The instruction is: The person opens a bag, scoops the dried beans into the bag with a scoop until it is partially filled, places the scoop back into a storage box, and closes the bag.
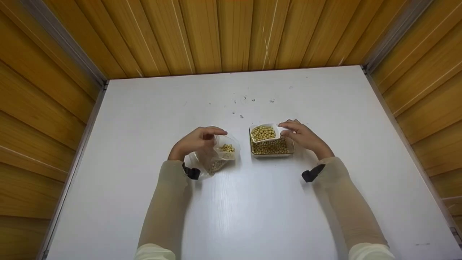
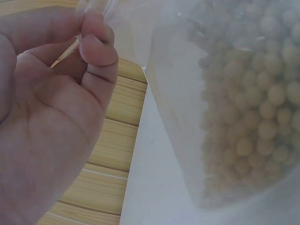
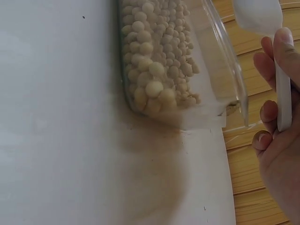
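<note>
My left hand (image 1: 195, 141) pinches the top edge of a clear plastic bag (image 1: 207, 159) of soybeans, whose mouth stands open toward the right. Up close in the left wrist view, the fingertips (image 2: 96, 49) grip the gathered plastic, and pale round beans show through the bag (image 2: 180, 126). My right hand (image 1: 306, 139) holds a white scoop (image 1: 278, 133) by its handle; it is heaped with soybeans. The scoop is over the far left part of a rectangular clear container (image 1: 272, 155) that also holds soybeans. In the right wrist view, fingers and thumb wrap the scoop's handle (image 3: 283, 101).
Both things rest on a white table (image 1: 231, 209), with the container to the right of the bag and a narrow gap between them. Small dark marks (image 1: 253, 100) dot the surface farther back. Wood-patterned panels (image 1: 234, 36) enclose the table at the back and sides.
</note>
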Demonstrator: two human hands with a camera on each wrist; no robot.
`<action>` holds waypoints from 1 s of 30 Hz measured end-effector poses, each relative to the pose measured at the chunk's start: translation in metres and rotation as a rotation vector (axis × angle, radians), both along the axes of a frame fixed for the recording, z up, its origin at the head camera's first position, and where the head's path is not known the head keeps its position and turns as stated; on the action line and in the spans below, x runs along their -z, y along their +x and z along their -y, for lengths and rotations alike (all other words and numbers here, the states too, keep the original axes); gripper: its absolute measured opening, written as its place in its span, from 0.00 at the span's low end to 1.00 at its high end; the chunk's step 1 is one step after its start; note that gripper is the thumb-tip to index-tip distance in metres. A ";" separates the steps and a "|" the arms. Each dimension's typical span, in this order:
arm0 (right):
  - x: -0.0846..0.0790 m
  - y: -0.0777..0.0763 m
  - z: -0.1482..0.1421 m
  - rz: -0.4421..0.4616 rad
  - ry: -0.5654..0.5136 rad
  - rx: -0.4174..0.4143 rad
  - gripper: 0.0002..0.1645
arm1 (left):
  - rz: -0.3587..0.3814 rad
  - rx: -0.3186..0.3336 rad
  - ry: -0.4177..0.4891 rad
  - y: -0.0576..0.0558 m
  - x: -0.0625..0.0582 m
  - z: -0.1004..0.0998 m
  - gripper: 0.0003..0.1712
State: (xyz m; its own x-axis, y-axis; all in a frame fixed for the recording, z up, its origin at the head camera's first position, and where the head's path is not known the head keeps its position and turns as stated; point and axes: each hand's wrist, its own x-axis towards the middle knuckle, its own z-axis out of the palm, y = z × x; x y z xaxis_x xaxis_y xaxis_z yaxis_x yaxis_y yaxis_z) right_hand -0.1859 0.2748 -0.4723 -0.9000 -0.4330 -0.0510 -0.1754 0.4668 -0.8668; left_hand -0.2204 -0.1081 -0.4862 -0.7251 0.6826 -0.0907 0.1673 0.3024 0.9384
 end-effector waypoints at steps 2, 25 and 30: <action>-0.002 -0.001 0.002 -0.002 -0.004 -0.004 0.23 | -0.005 0.003 0.002 0.000 -0.001 0.000 0.24; 0.021 -0.024 0.024 0.027 0.027 -0.026 0.24 | 0.019 0.032 0.018 0.000 -0.002 0.001 0.27; 0.020 -0.025 0.031 -0.022 0.017 -0.081 0.24 | 0.023 0.027 0.022 -0.002 0.002 0.002 0.26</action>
